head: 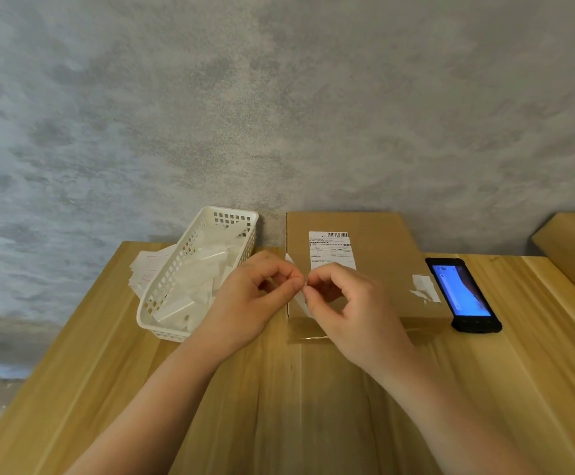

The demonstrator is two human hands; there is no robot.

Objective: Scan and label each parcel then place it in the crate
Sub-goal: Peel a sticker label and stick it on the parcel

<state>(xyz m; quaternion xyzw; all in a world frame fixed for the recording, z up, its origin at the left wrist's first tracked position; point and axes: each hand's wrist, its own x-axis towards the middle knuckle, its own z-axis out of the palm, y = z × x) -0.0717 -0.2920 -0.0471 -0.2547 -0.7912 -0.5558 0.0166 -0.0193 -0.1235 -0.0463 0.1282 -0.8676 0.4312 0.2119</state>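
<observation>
Labelling is under way: left hand (252, 296) and right hand (344, 303) both pinch a sticker (300, 299) over the cardboard parcel (375, 269) at the bench's far edge; crating remains, no crate visible.

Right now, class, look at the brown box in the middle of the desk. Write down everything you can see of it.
The box looks like plain brown cardboard, closed and lying flat on the wooden desk, its far end toward the grey wall. A white printed label with a barcode sits on top, and torn white scraps stick near its right edge. A white basket stands to its left, a phone to its right.
</observation>
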